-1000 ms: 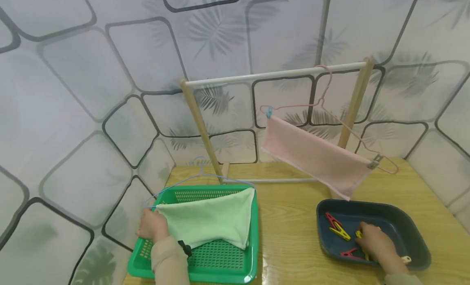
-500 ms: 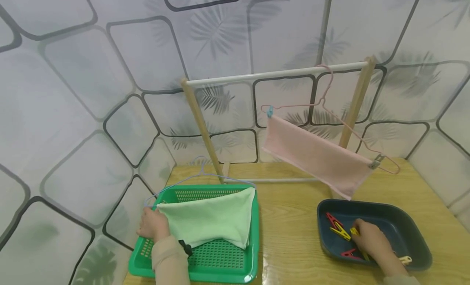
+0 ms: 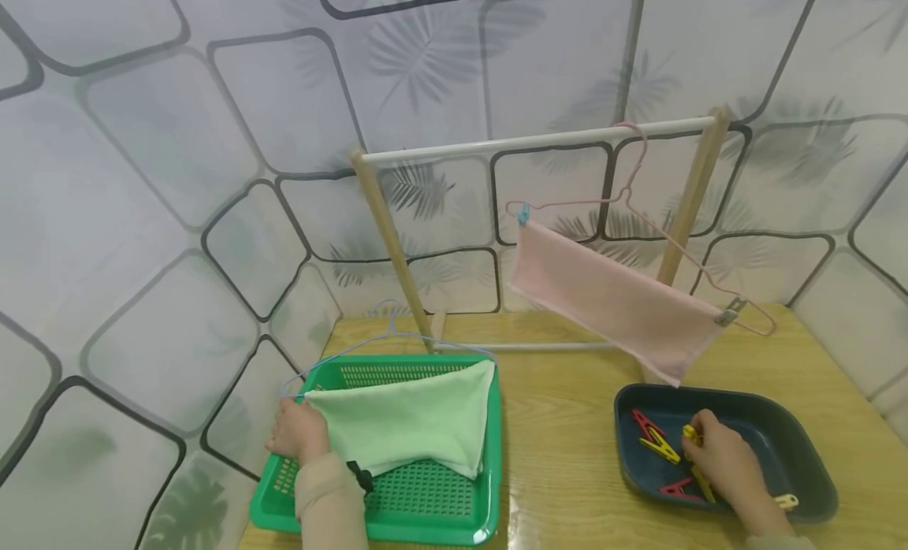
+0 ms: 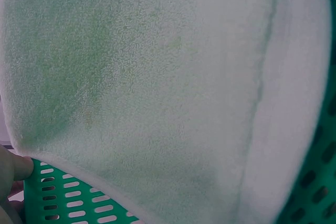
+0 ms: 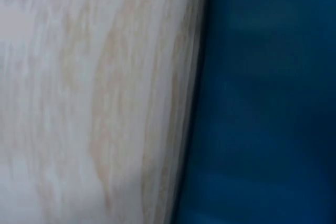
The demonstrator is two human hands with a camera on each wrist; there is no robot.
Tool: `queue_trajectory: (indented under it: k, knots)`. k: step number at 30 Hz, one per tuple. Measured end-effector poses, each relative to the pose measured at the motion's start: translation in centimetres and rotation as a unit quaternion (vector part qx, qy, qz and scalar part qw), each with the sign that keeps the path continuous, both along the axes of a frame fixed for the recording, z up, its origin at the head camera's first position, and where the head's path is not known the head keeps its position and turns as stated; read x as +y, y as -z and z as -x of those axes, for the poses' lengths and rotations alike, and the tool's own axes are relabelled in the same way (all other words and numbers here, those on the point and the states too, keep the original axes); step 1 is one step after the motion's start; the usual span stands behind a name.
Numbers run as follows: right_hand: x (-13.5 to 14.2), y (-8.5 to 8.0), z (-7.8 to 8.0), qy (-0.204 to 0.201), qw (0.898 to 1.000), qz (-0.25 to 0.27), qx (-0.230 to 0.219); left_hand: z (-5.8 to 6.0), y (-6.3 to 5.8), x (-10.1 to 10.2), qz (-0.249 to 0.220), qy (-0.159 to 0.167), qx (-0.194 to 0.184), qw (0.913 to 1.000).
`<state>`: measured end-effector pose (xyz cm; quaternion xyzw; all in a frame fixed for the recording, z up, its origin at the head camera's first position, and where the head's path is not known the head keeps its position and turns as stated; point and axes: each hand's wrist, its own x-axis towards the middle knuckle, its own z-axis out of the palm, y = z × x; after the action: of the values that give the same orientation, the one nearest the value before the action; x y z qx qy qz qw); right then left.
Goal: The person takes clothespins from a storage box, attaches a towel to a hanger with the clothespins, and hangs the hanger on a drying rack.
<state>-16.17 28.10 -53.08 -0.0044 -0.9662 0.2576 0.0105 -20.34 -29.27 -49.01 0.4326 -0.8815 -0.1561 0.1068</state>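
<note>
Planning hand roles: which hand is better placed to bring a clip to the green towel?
Right, I'd say. The right hand is in the tub and seems to pinch a yellow clip. The left hand is over at the basket, holding the green towel by a corner.

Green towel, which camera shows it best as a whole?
The head view: it shows nearly the whole green towel over the basket, with the left hand at one corner. The left wrist view gives a close-up of only part. The right wrist view shows none of it, only table and tray.
</note>
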Motion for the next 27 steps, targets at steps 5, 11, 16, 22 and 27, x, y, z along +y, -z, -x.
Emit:
queue_trajectory:
  k: [5, 11, 16, 22, 27]
  knots:
    - [0.23, 0.39, 0.05, 0.005, 1.000, -0.006, -0.012, 0.07, -0.02, 0.10, 0.003, 0.000, 0.006, 1.0000]
    - [0.59, 0.70, 0.08, 0.000, 0.998, -0.024, -0.065, -0.04, -0.05, 0.17, 0.002, 0.006, 0.012, 0.9999]
    - [0.86, 0.73, 0.04, -0.020, 0.993, -0.042, -0.109, 0.03, -0.07, 0.15, 0.000, -0.003, 0.003, 1.0000]
    - [0.91, 0.71, 0.08, -0.043, 0.987, -0.056, -0.142, 0.04, -0.16, 0.11, -0.004, -0.003, 0.001, 1.0000]
    - [0.96, 0.70, 0.03, -0.046, 0.983, -0.066, -0.164, 0.01, -0.21, 0.10, -0.002, 0.004, -0.008, 1.0000]
